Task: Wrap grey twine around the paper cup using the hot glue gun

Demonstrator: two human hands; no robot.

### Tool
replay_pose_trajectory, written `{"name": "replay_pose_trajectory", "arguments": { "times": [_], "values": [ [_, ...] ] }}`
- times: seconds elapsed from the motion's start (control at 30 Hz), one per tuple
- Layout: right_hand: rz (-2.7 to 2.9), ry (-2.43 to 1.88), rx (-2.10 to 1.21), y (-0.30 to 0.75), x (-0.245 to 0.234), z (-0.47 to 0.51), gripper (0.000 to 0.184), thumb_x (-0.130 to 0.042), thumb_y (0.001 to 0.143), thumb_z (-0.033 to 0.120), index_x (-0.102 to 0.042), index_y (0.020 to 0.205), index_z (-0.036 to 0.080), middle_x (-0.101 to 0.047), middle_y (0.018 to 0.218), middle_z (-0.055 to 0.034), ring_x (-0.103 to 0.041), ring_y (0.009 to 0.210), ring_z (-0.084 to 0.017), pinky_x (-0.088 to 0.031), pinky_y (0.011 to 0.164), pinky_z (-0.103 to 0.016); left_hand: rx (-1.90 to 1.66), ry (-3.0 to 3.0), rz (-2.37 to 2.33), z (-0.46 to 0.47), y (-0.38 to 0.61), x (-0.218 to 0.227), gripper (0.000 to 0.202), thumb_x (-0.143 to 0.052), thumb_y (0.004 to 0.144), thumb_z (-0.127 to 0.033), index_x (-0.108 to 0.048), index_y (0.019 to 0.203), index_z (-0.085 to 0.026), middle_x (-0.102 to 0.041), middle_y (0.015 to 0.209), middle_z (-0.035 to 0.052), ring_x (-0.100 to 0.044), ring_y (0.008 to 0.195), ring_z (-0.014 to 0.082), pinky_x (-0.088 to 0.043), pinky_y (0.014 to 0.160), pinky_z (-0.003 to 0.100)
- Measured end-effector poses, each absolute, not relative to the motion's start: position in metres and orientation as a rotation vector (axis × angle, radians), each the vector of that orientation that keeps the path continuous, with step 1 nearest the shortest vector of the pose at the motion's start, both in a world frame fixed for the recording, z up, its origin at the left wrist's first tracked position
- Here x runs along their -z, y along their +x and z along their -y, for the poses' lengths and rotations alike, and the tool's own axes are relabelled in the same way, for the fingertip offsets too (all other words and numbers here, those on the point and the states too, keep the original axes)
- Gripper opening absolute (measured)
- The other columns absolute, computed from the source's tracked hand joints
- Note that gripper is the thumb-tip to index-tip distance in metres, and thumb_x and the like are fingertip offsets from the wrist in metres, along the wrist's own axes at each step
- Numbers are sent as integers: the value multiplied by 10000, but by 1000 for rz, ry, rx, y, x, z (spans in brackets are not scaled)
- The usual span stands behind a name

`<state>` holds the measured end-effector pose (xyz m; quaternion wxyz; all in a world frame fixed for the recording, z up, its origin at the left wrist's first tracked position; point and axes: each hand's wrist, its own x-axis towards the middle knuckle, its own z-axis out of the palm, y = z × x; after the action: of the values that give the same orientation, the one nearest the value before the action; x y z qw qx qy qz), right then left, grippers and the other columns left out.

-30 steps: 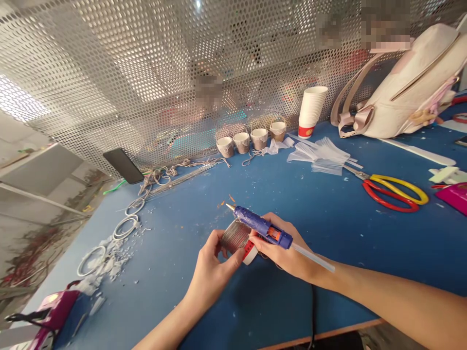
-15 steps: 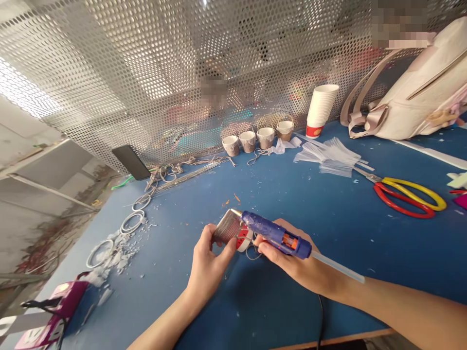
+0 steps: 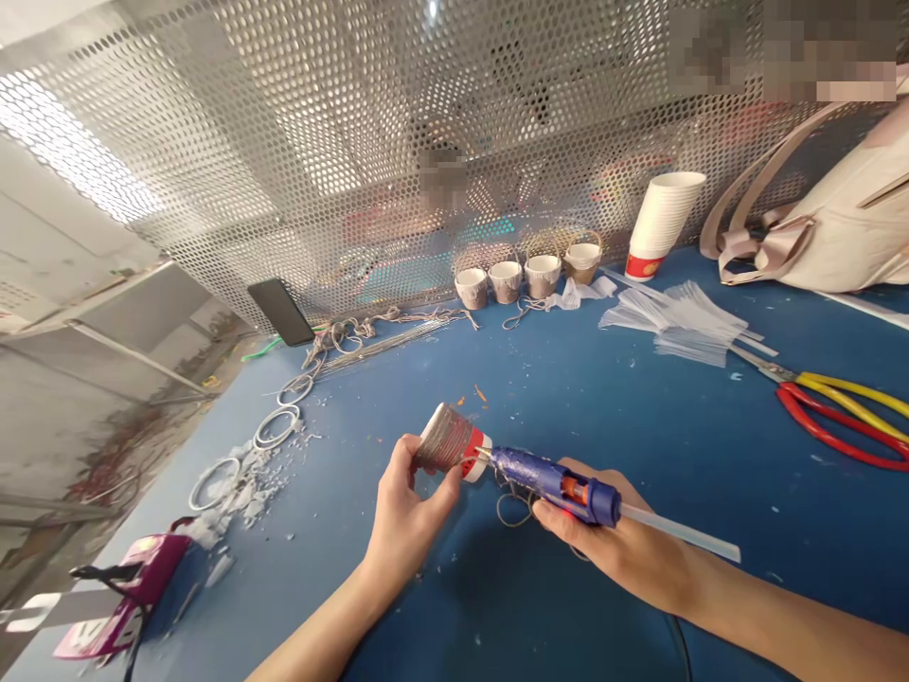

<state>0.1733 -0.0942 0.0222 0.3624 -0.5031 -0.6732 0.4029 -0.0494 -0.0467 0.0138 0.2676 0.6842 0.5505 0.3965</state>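
Note:
My left hand (image 3: 416,502) is closed around a paper cup (image 3: 449,441), which lies tilted on its side in the fingers. Grey-brown cord covers much of its wall; a red printed band shows at the end toward the right. In my right hand (image 3: 603,516) is a blue hot glue gun (image 3: 554,485), its metal nozzle at the red band; whether it touches cannot be made out. A clear glue stick (image 3: 682,533) juts from the gun's back. A loose loop of cord (image 3: 514,510) hangs below the nozzle.
Several small cord-wrapped cups (image 3: 543,275) with handles line the perforated metal screen (image 3: 341,123). A paper cup stack (image 3: 668,223), translucent strips (image 3: 682,317), scissors (image 3: 838,412) and a backpack (image 3: 845,227) are right. Left are a phone (image 3: 281,313), white rings (image 3: 276,428) and a magenta power strip (image 3: 132,597).
The glue gun's nozzle has moved from the cup's far end down and right to the red band. My right hand has shifted right, and more of the wrapped cord shows. The camera view has turned slightly.

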Motion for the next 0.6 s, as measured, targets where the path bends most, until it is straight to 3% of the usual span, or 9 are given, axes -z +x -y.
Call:
{"name": "replay_pose_trajectory", "arguments": {
  "times": [0.17, 0.6],
  "values": [
    [1792, -1310, -1051, 172, -20, 93, 226, -457, 908, 399, -592, 825, 238, -649, 659, 7, -607, 557, -145, -489, 509, -230, -1050, 1857, -1487, 45, -48, -12, 124, -590, 766, -261, -491, 823, -215, -533, 757, -17, -531, 708, 158, -446, 667, 286],
    [1802, -1246, -972, 169, -19, 94, 181, -477, 908, 319, -535, 771, 217, -584, 619, 32, -543, 525, -114, -433, 542, -234, -1029, 1930, -1519, 47, -46, -10, 129, -585, 757, -239, -475, 820, -216, -497, 732, -28, -494, 664, 143, -423, 630, 271]
  ]
}}
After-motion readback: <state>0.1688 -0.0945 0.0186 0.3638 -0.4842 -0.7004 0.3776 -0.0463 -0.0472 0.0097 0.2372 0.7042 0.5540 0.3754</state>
